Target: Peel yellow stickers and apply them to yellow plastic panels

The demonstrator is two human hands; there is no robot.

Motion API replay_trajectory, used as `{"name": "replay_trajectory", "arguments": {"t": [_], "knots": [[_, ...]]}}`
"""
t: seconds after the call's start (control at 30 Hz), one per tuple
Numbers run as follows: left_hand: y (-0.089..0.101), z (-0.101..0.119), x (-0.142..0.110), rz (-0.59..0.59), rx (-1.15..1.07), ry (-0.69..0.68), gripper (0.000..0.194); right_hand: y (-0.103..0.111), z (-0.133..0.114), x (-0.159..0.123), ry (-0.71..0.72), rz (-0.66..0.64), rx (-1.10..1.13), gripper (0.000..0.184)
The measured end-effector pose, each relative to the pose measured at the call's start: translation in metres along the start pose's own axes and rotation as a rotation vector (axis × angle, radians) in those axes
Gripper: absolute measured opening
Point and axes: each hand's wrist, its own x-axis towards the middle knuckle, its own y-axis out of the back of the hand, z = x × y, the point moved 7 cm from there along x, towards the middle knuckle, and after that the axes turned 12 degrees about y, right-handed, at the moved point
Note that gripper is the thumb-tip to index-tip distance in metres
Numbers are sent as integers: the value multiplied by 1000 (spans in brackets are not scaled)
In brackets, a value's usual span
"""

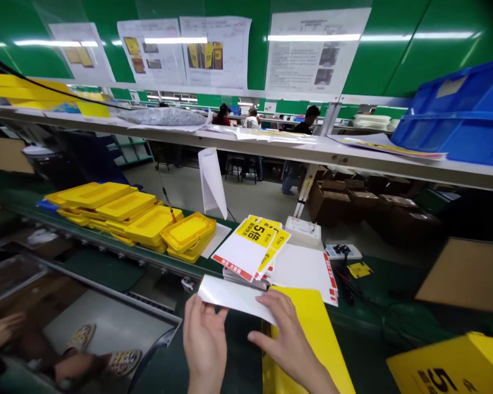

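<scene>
A blank, glossy white card (234, 298) is tilted between my hands above the dark green bench. My left hand (207, 339) grips its left end, with the fingers partly behind it. At the right end, the bent fingers of my right hand (290, 336) hold the card's edge, while the thumb sticks out apart below. A yellow box (312, 317) lies beneath my right hand, its smooth face up. Just beyond the card is a fanned stack of printed cards (250, 249) in yellow, white and red. Another white sheet with a red edge (304, 268) lies beside the stack.
Yellow trays (127, 213) are stacked along the bench at left. A printed yellow box (452, 364) stands at lower right. A shelf (267, 143) crosses above, bearing a blue bin (456, 115). A co-worker's hand (4, 331) shows at lower left; other people sit farther back.
</scene>
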Motion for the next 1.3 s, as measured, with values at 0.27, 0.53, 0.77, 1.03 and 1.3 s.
{"name": "replay_trajectory", "arguments": {"t": [0.27,0.53,0.77,1.03,1.3], "knots": [[-38,-22,-82,-479,321,-133,36,97,22,-75,-116,398,-8,19],[-6,-114,-73,-466,1003,-16,22,96,50,-141,-434,216,488,50],[35,-73,-42,-78,941,-113,32,27,66,-173,-542,76,911,54],[100,-44,-38,186,748,14,49,76,159,-150,-579,487,777,58],[35,-121,-56,-414,936,262,31,94,136,-150,-519,291,618,42]]}}
